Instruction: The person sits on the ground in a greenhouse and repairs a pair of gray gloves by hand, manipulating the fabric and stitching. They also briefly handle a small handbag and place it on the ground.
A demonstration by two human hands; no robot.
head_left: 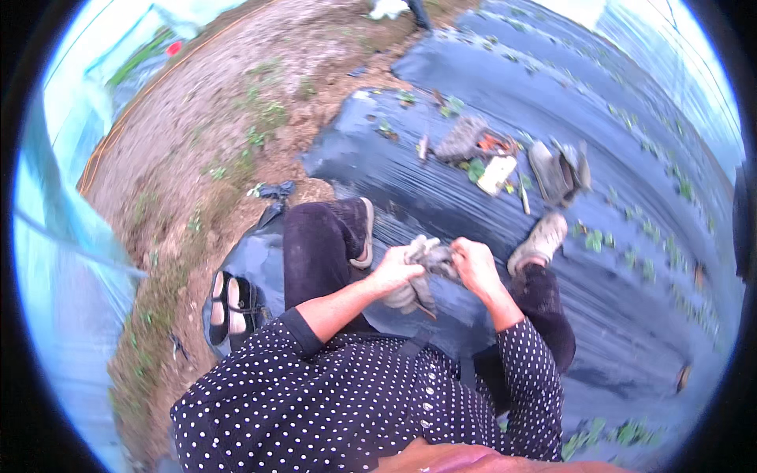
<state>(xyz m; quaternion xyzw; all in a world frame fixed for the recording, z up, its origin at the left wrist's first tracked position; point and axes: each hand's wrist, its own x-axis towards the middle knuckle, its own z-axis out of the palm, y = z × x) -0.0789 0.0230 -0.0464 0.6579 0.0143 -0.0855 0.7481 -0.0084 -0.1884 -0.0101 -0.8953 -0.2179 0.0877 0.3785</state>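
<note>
My left hand (397,270) pinches one side of a grey, knitted-looking glove (435,258), held over my lap. Its pale finger ends stick up beside my left fingers. On the other side my right hand (475,266) grips the glove's edge with bent fingers. Just below the hands is another pale grey glove (404,298), partly hidden by my left hand and wrist. Blur keeps finer details from showing. My knees are spread, with one light-coloured shoe (542,239) resting on the black plastic sheet (623,315).
Black flat shoes (230,306) lie at the left. Ahead are a grey fuzzy item (461,139), a white flat object (497,175) and grey boots (556,172). Small green plants (595,239) poke through the sheet. A dirt path (197,126) runs beside plastic film walls (67,260).
</note>
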